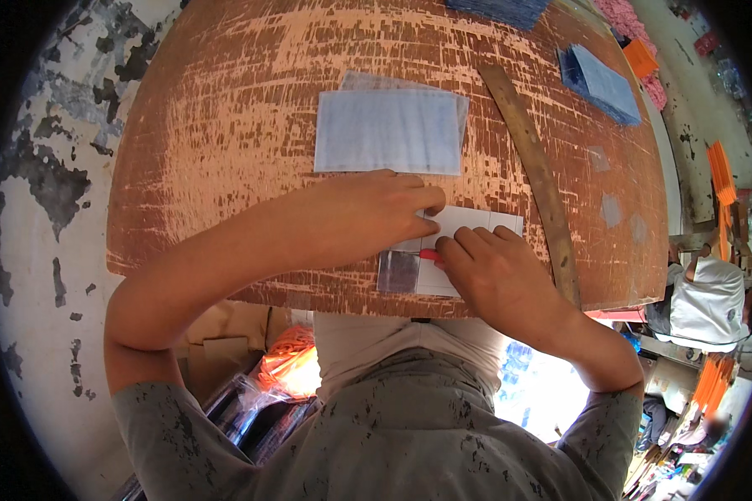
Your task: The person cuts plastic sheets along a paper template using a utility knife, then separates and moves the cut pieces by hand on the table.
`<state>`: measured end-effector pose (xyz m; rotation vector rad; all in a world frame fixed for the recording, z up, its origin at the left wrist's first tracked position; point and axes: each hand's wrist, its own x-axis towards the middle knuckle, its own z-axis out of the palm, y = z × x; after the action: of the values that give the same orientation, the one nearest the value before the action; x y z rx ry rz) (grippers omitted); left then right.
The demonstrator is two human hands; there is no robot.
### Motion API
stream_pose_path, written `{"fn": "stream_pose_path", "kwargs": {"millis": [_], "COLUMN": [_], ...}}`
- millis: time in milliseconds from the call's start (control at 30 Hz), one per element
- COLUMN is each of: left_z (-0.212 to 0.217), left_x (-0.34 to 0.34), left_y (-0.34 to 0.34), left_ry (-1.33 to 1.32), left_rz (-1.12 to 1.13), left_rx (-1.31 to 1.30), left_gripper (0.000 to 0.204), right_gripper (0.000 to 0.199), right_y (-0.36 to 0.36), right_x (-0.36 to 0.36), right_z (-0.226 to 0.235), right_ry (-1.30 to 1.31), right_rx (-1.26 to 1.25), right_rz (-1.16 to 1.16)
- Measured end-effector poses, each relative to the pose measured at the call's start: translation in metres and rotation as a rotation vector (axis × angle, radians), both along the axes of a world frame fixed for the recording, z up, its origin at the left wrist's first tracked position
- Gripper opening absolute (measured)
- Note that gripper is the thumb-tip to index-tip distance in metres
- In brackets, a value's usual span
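Observation:
On the worn wooden table lies a white card with thin ruled lines (478, 219), close to my body. My left hand (393, 204) rests over the card's left part, its thumb and forefinger apart and slightly bent. My right hand (489, 263) is closed round a small red-handled tool (430, 254), whose tip points left; its exact kind is hidden by my fingers. A clear plastic piece (398, 272) shows under and left of that tip. Beyond my left hand, a stack of clear bluish plastic sheets (388, 129) lies flat.
A long worn ruler or strip (530, 163) lies right of the card. Farther right are a bluish stack (603, 83) and an orange block (641, 58). Another blue stack (497, 10) sits at the far edge. A person in a pale shirt (708, 301) is at the right.

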<state>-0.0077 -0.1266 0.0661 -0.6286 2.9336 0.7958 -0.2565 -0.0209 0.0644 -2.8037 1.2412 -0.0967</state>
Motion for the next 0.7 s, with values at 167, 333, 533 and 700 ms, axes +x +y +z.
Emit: {"fn": "stream_pose_path", "kwargs": {"millis": [167,333,533,700], "left_z": [0.001,0.002,0.005,0.007], "left_x": [-0.002,-0.002,-0.008,-0.003], "left_y": [0.0,-0.001,0.002,0.002], "left_ry": [-0.008,-0.002,-0.038,-0.03], "left_rz": [0.018,-0.099,0.02,-0.092], "left_rx": [0.034,-0.102,0.073,-0.104], "left_gripper": [0.037,0.035,0.034,0.036], "right_gripper": [0.012,0.012,0.01,0.01], "right_y": [0.0,-0.002,-0.004,-0.003], "right_x": [0.001,0.011,0.014,0.008], "right_z": [0.003,0.024,0.046,0.051], "right_ry": [0.015,0.094,0.255,0.321], "right_rx": [-0.025,-0.03,0.006,0.069], "right_rz": [0.013,0.044,0.068,0.048]}}
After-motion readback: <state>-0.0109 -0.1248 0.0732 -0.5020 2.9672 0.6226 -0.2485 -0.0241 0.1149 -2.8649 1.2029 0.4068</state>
